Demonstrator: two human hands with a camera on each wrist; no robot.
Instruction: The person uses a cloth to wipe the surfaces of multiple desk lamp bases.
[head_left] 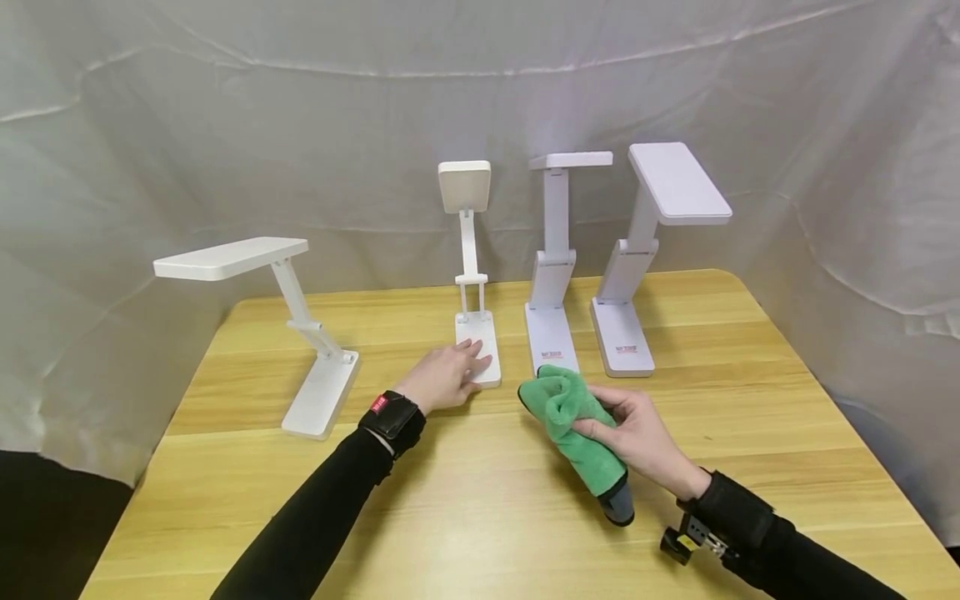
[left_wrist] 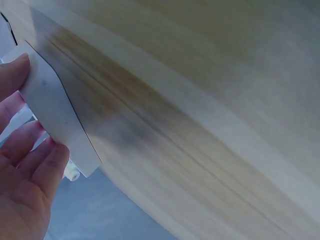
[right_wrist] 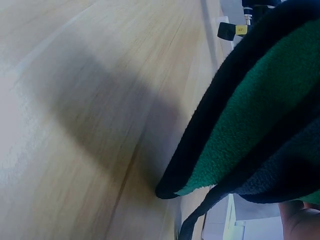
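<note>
My left hand (head_left: 446,375) holds the base of a white desk lamp (head_left: 468,250) that stands upright near the table's back middle. In the left wrist view, thumb and fingertips lie bent against the edge of the white base (left_wrist: 55,100). My right hand (head_left: 641,433) pinches a bunched green cloth (head_left: 577,433) with a grey reverse and black trim between thumb and fingers. The cloth hangs over the wood in front of a second white lamp (head_left: 555,242), overlapping its base's front edge. Its dark-edged fold fills the right wrist view.
A white lamp (head_left: 307,317) stands at the left, its head tilted left. Another lamp (head_left: 637,267) stands at the far right, its head turned right. Behind the wooden table (head_left: 465,517) hangs a pale fabric backdrop (head_left: 337,125).
</note>
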